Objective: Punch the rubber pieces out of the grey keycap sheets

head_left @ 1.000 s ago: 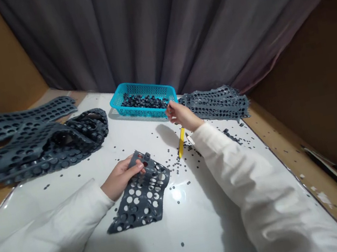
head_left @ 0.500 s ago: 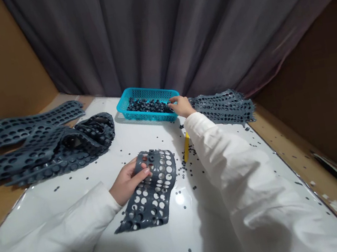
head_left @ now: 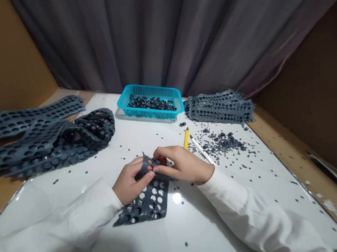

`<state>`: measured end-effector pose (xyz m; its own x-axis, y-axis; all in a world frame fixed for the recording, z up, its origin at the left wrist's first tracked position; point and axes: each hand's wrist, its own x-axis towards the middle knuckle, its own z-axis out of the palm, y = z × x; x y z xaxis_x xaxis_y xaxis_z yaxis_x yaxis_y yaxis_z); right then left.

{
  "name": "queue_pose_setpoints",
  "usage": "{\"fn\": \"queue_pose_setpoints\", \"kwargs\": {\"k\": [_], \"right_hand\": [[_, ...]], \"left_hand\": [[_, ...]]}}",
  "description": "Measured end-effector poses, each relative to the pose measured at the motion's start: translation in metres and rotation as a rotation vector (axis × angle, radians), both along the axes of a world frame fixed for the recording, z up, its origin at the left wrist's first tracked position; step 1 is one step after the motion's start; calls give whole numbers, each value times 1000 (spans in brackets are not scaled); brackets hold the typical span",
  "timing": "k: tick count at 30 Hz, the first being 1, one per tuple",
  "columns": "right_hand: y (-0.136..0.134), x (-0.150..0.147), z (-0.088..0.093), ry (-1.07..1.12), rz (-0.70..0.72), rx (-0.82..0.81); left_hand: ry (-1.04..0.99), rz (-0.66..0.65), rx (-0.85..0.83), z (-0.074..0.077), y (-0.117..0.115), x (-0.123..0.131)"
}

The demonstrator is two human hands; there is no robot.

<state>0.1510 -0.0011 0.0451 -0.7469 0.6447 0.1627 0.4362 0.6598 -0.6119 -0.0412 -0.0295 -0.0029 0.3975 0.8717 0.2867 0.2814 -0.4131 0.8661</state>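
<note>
A dark grey perforated rubber sheet (head_left: 149,199) with rows of round holes lies partly on the white table, its far end lifted and bent. My left hand (head_left: 131,181) grips that raised end from the left, thumb on top. From the right, my right hand (head_left: 180,164) pinches the same end, its fingertips meeting the left thumb. Whether a small piece is between the right fingers is hidden. Beyond the hands stands a turquoise plastic basket (head_left: 153,114) holding many small black rubber pieces (head_left: 148,102).
More perforated sheets (head_left: 44,143) are heaped at the left, and another stack (head_left: 220,107) lies right of the basket. Small black discs (head_left: 226,142) are piled and scattered on the right. A yellow tool (head_left: 186,138) and a white pen-like tool (head_left: 202,149) lie near my right hand.
My right hand has come back from the basket's right end to the sheet in my left hand. The sheet's far end is now bent up between both hands.
</note>
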Motion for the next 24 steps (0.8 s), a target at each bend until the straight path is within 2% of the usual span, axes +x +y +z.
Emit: {"fn": "queue_pose_setpoints", "kwargs": {"k": [2,5,9,14,19,24], "right_hand": [[2,1,-4,49,6,43],[3,0,-8,104,-8,107],[0,-3,-11,101,-7,127],[2,-1,-7,14,4,103],[3,-1,-3,-154,49,195],[0,-2,-2,-167,115,114]], "left_hand": [[1,11,-24,0,-1,1],[-17,47,-160,0,-1,2],[-17,87,-270,0,-1,5],[42,67,-185,-2,-1,6],[102,96,-122,-5,0,6],[77,-7,-128,-4,3,3]]}}
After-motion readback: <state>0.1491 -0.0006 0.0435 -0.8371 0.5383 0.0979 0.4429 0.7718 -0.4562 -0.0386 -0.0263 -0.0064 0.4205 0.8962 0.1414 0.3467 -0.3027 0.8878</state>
